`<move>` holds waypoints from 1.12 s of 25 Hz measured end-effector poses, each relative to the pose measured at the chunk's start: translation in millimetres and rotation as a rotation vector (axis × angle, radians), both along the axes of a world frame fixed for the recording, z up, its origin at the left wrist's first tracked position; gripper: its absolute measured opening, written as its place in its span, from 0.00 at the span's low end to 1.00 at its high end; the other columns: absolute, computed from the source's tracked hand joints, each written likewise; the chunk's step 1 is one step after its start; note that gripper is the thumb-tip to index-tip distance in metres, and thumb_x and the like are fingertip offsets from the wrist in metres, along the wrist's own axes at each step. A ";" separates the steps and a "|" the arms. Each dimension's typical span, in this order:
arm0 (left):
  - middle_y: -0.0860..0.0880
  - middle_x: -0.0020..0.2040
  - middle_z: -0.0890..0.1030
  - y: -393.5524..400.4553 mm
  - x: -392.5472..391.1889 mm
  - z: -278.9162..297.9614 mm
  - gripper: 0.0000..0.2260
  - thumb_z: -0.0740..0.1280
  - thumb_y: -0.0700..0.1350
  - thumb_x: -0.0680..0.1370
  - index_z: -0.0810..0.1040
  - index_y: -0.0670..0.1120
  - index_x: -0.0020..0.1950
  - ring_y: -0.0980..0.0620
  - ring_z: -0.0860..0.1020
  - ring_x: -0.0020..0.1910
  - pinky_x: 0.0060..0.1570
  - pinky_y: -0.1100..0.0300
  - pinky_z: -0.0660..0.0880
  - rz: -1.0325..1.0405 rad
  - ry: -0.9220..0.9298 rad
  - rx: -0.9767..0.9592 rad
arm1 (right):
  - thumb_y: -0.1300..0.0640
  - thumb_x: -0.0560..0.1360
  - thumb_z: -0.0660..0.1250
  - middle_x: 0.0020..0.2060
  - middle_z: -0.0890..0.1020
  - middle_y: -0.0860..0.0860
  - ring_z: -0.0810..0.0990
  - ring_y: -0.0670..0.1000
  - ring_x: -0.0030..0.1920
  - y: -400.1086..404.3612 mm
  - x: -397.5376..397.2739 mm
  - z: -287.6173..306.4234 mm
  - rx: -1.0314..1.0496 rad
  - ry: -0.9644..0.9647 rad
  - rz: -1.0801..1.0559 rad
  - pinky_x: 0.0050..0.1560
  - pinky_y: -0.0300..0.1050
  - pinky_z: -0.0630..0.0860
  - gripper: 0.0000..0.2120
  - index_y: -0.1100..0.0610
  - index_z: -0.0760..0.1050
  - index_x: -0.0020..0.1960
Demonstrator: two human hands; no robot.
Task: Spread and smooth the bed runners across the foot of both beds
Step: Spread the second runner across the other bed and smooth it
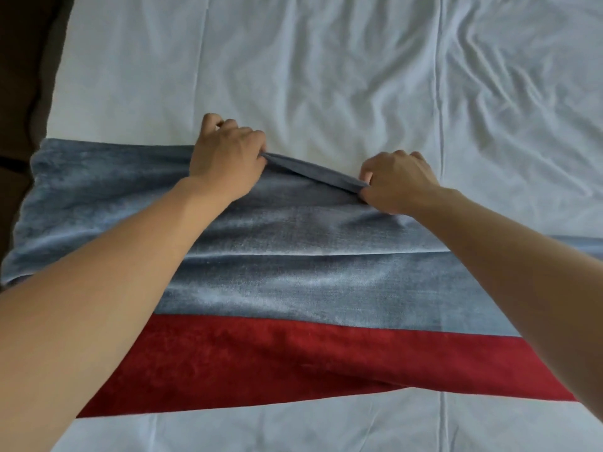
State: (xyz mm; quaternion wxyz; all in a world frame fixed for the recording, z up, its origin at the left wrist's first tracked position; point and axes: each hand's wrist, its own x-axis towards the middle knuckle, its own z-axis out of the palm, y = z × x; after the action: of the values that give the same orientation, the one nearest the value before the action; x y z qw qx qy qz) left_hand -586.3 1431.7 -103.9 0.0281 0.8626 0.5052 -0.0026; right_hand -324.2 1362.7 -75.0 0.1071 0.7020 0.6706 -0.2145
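Head view, looking down over the bed. Your left hand [226,158] and right hand [396,182] are both out in front, arms bare, working the far edge of the blue-grey bed runner [293,282].

Left hand: fingers curled over the far hem, knuckles up, clamped on the fabric where the edge begins to lift. Right hand: thumb and fingers pinching the same hem a little nearer you. Between the two grips the hem stands up off the bed as a narrow raised fold [313,172] running at a slant from one hand to the other.

Runner position: laid crosswise over the white bed sheet [326,76]. Its left portion lies flat and reaches the bed's left edge, where it drapes over. The right portion sits lower in frame than the left, so the far edge is not straight. A long crease crosses its middle, side to side.

A red runner [277,363] lies just nearer you, its far edge tucked under the blue-grey one; its near edge runs at an angle.

Sheet beyond the hands is wrinkled, more so at right. Dark area [23,76] off the left side, possibly floor or furniture; too dim to tell.
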 end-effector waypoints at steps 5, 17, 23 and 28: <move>0.47 0.44 0.83 3.5 30.2 2.0 0.06 0.64 0.42 0.77 0.81 0.47 0.48 0.43 0.74 0.46 0.53 0.48 0.62 0.075 0.071 0.011 | 0.57 0.73 0.68 0.40 0.82 0.53 0.76 0.55 0.41 1.0 23.4 -12.4 0.149 -0.079 -0.050 0.59 0.50 0.65 0.05 0.51 0.79 0.48; 0.54 0.42 0.78 -113.8 322.2 8.0 0.05 0.64 0.52 0.75 0.78 0.54 0.46 0.50 0.73 0.48 0.55 0.56 0.60 -0.431 0.023 -0.280 | 0.50 0.71 0.67 0.45 0.83 0.51 0.79 0.55 0.50 -117.8 216.0 -13.9 0.112 -0.047 -0.006 0.61 0.51 0.66 0.08 0.48 0.79 0.49; 0.58 0.41 0.80 -137.2 361.0 24.0 0.12 0.63 0.64 0.71 0.77 0.57 0.41 0.56 0.72 0.43 0.55 0.56 0.63 -0.378 0.428 -0.607 | 0.50 0.72 0.68 0.40 0.82 0.48 0.79 0.51 0.41 -167.1 294.0 5.2 -0.040 0.020 0.054 0.57 0.47 0.65 0.04 0.48 0.79 0.45; 0.58 0.34 0.74 -141.5 351.4 35.7 0.11 0.67 0.57 0.72 0.69 0.56 0.36 0.58 0.68 0.38 0.48 0.56 0.61 -0.414 0.295 -0.440 | 0.57 0.72 0.66 0.32 0.75 0.47 0.73 0.51 0.38 -181.0 294.6 12.6 0.132 -0.034 0.144 0.51 0.47 0.65 0.07 0.53 0.70 0.36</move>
State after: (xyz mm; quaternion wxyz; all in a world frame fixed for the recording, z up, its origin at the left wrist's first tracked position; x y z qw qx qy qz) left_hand -234.9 1290.2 -68.2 0.1391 0.9104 0.3051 -0.2423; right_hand -29.6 1181.8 -62.4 0.0870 0.6610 0.7302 -0.1494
